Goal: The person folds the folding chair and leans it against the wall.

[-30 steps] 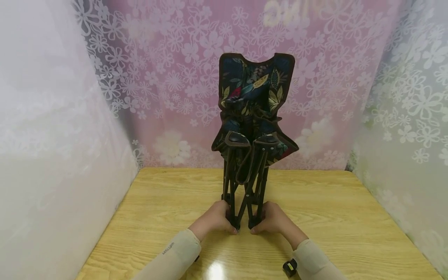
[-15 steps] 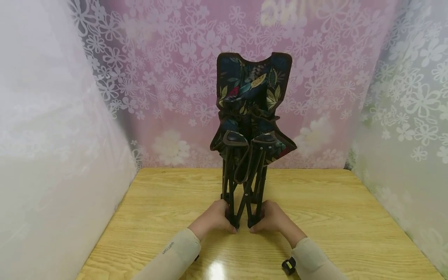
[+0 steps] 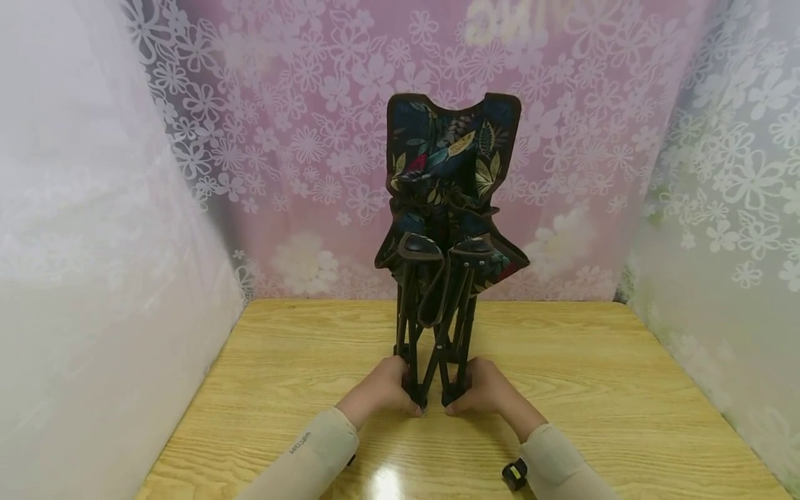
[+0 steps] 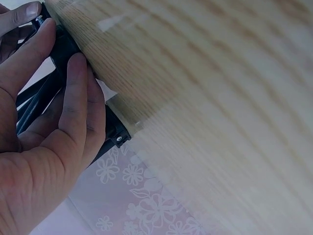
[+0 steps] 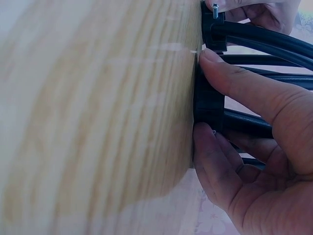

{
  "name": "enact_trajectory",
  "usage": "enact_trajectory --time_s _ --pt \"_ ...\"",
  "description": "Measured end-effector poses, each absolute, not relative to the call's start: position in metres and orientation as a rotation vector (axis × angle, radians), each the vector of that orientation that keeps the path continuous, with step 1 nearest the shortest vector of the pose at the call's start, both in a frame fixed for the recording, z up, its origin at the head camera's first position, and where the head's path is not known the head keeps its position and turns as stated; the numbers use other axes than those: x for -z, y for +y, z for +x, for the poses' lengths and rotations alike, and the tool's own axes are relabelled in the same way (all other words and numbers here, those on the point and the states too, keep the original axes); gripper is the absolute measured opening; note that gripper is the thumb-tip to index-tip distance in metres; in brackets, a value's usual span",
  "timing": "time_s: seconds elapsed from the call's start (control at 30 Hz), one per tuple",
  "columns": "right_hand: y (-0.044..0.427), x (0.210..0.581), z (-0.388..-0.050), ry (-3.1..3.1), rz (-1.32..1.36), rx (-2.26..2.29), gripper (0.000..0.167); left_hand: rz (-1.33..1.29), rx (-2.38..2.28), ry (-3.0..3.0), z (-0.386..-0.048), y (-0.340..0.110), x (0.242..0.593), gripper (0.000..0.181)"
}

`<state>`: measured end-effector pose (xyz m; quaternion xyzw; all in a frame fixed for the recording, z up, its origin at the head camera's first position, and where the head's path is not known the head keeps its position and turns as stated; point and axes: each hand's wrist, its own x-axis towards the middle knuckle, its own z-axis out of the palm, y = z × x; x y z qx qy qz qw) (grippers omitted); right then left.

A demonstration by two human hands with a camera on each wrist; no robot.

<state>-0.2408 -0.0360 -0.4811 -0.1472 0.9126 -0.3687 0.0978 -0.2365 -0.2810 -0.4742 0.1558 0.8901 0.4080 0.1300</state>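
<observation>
A folding chair (image 3: 453, 149) with dark leaf-print fabric and brown edging stands upright, mostly folded, on the wooden table. Its black crossed legs (image 3: 440, 346) end in plastic feet. My left hand (image 3: 387, 389) grips the front left foot, thumb toward me; in the left wrist view its fingers curl around that black foot (image 4: 62, 49). On the other side my right hand (image 3: 487, 392) grips the front right foot. The right wrist view shows thumb and fingers pinching this black foot (image 5: 209, 100), close against the tabletop. A screw (image 5: 215, 11) shows on the opposite foot.
The wood-grain table (image 3: 300, 340) extends on both sides of the chair. Behind it hangs a pink flowered curtain (image 3: 312, 153), with pale sheets at left and right. A small black device (image 3: 515, 474) sits by my right sleeve.
The chair appears slightly further left in the head view, along with the background. Both hands keep their hold on the front feet.
</observation>
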Motion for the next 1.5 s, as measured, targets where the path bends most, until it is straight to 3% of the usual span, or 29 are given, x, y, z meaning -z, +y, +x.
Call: enact_trajectory --time_s 0.97,1.5 --pt "-0.0364 0.4813 -0.2453 2.734 -0.419 1.043 0.037 0.425 -1.224 2.551 -0.2392 -0.2826 0.4736 0.044" --pt "-0.0358 0.4820 -0.2453 2.728 -0.407 1.057 0.037 0.453 -1.226 2.554 -0.2393 -0.2809 0.4741 0.036"
